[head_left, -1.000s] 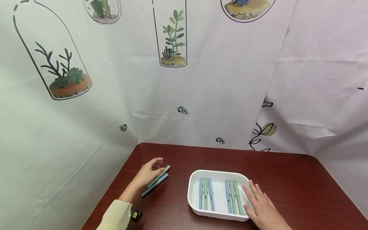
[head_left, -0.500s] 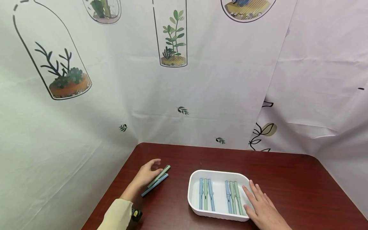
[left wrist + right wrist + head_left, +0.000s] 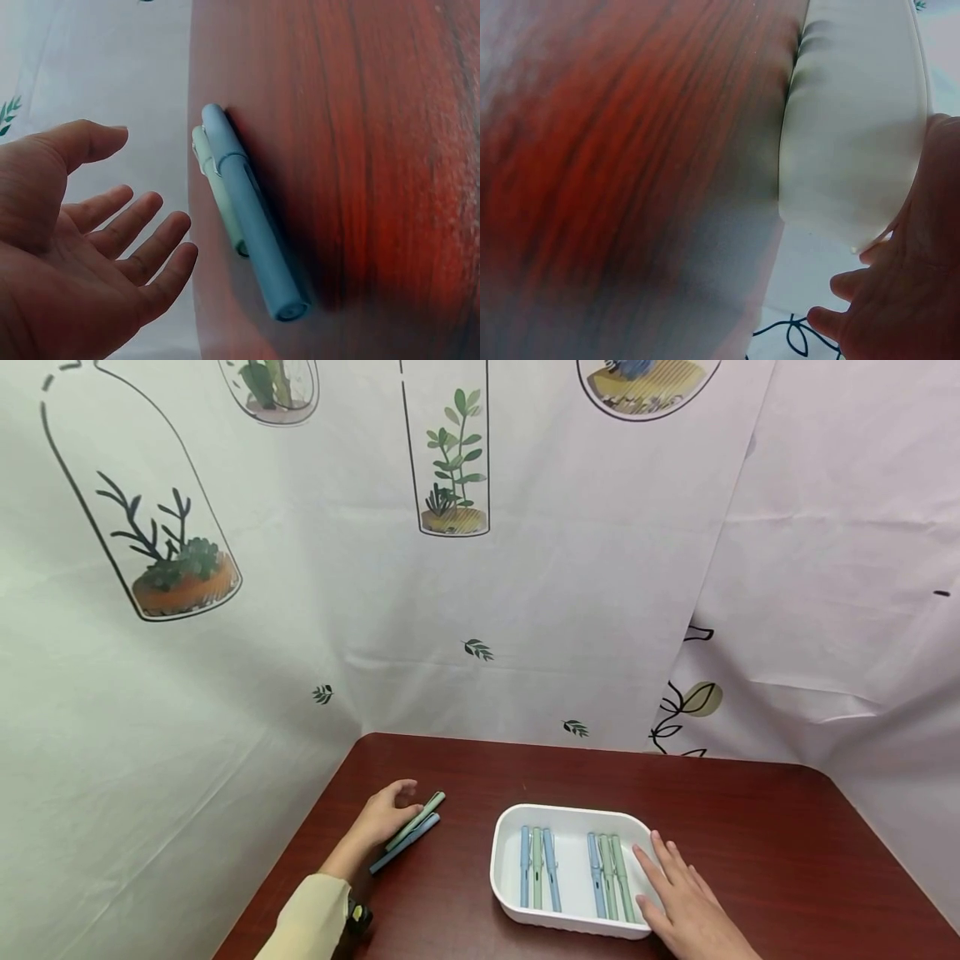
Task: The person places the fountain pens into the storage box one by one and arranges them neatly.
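A green pen (image 3: pixel 422 818) and a blue pen (image 3: pixel 405 844) lie side by side on the left of the table. Beside the green one is my left hand (image 3: pixel 381 819), its thumb overlapping that pen in the head view. In the left wrist view the fingers (image 3: pixel 161 259) are loosely spread, apart from the blue pen (image 3: pixel 251 214) and holding nothing. My right hand (image 3: pixel 690 906) rests with straight fingers on the right rim of a white tray (image 3: pixel 572 870). Two groups of pens lie in it: two blue around a green (image 3: pixel 537 868), and one blue beside two green (image 3: pixel 607 878).
The dark red wooden table (image 3: pixel 465 777) reaches back to a white cloth (image 3: pixel 540 593) printed with plants and jars. Bare tabletop shows between the loose pens and the tray. A black device (image 3: pixel 360 916) sits at the left cuff.
My left hand has drawn back slightly toward me, its fingertips a little lower in the head view. The right hand, tray and pens stay where they were.
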`<state>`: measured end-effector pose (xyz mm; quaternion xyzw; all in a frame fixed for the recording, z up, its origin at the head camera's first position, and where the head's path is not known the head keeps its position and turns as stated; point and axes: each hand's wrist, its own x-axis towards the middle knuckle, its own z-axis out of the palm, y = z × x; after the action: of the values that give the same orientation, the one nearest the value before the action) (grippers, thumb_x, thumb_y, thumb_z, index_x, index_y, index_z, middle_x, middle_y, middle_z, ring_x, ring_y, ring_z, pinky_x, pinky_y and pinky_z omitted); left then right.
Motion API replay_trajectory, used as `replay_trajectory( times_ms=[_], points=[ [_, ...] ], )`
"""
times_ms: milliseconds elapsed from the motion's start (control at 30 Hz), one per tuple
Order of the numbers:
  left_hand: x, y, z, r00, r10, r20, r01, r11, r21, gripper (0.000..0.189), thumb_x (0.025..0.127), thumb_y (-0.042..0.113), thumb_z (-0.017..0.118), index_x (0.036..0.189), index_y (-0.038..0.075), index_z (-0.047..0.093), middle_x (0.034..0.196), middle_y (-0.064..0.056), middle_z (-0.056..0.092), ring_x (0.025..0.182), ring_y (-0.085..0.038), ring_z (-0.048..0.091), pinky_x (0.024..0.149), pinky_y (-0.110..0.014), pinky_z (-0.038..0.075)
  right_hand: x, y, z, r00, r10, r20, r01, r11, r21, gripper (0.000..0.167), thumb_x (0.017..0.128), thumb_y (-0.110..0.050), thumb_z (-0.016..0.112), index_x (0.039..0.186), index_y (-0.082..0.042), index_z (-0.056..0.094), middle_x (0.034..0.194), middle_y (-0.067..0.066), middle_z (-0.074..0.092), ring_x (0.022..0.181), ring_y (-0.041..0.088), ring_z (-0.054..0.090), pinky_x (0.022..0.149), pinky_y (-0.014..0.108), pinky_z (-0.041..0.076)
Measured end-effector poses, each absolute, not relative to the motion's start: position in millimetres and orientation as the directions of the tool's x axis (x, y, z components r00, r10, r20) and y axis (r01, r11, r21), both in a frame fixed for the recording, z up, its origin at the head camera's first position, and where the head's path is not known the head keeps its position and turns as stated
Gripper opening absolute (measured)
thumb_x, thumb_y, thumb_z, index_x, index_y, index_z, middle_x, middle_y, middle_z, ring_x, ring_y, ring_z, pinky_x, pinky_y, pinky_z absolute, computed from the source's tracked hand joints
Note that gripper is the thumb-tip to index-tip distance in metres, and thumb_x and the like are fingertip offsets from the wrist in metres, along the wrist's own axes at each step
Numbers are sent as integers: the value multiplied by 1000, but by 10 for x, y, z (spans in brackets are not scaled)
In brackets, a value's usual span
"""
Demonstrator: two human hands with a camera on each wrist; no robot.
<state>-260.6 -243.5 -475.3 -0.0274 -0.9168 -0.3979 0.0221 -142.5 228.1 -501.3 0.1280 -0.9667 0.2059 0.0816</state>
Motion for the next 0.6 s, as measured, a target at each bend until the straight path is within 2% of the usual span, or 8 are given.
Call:
replay_trajectory(
  times_ms=[600],
  points=[
    [-2672,-2495,-4894,-999,21,26,33,709,705,51,92,16,74,137,0,58,128,-17,65,113,-35,63,91,-51,52,-1431,2288,-5034,-953,-215,214,-283,881,-378,65,92,-38,70,150,-16,51,162,21,31,144,46,34,110,65,31]
  ],
)
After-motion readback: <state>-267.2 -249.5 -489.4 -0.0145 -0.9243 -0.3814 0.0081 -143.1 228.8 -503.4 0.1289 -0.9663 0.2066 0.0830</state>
